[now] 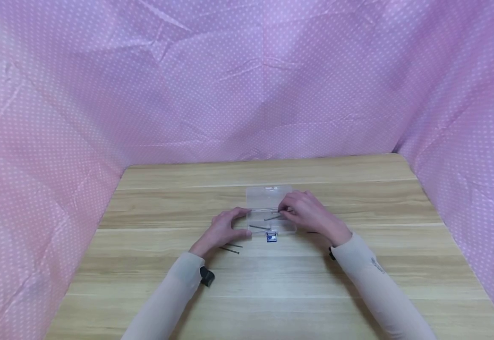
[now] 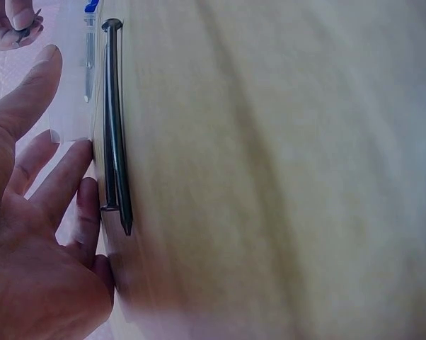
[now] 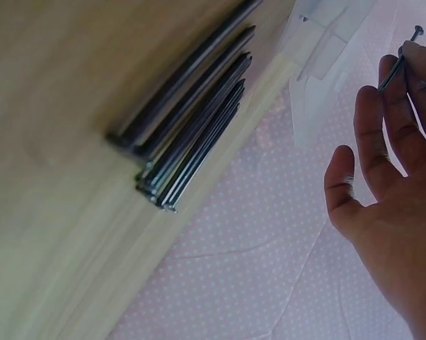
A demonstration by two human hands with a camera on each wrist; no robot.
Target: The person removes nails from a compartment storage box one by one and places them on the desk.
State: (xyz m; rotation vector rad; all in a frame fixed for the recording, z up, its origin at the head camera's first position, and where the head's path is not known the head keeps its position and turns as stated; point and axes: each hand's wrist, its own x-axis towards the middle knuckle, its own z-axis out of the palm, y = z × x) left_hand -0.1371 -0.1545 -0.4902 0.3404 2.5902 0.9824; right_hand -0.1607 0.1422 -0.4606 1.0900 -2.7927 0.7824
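A clear plastic box [image 1: 292, 228] lies on the table with its lid [image 1: 268, 196] folded back. Inside it a nail [image 1: 259, 227] lies across the bottom. At the box's left side is my left hand [image 1: 225, 227], thumb and forefinger spread and touching its edge near the corners. Over the box's right part, my right hand [image 1: 308, 212] pinches a nail [image 3: 393, 71] between thumb and fingertips; its head sticks out past the thumb. Another thin nail [image 1: 272, 217] shows below these fingertips; how it rests is unclear.
Two loose nails [image 2: 114, 120] lie side by side near my left hand. Several more nails [image 3: 192, 127] lie in a row on the table beneath my right wrist. A small blue label [image 1: 271, 237] sits at the box's front edge. Pink dotted cloth [image 1: 247, 94] surrounds the wooden table [image 1: 272, 293].
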